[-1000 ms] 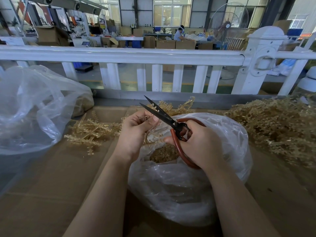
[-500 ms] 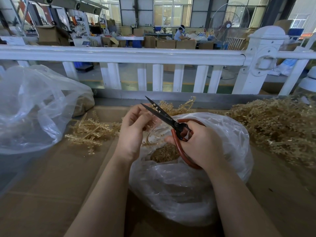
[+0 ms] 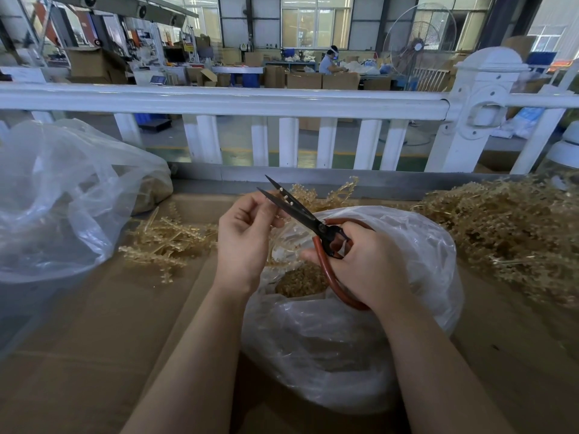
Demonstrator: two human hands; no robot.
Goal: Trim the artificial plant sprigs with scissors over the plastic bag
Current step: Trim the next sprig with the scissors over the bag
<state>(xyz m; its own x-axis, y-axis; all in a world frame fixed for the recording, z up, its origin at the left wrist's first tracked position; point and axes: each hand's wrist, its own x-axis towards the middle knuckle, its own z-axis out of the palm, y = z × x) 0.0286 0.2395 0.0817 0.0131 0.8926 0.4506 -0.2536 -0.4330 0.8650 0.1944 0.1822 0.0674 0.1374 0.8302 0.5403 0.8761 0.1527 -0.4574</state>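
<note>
My right hand (image 3: pixel 365 264) grips black scissors (image 3: pixel 300 214) with red-brown handles, blades parted and pointing up-left. My left hand (image 3: pixel 247 236) pinches a thin pale sprig (image 3: pixel 283 195) whose tip lies between the blades. Both hands hover over a clear plastic bag (image 3: pixel 407 324) on the cardboard, its mouth showing tan trimmings (image 3: pixel 300 280) inside. A small heap of golden sprigs (image 3: pixel 166 242) lies left of my left hand. A large heap of sprigs (image 3: pixel 507 236) fills the right side.
A big crumpled clear bag (image 3: pixel 62 198) sits at the left. A white railing (image 3: pixel 282 101) runs across behind the cardboard-covered table (image 3: pixel 94 355). Beyond it lies a factory floor with boxes, a standing fan and a seated person far off.
My left hand has risen and opened out a little, bringing the sprig tip up between the scissor blades. The right hand and scissors have stayed almost in place.
</note>
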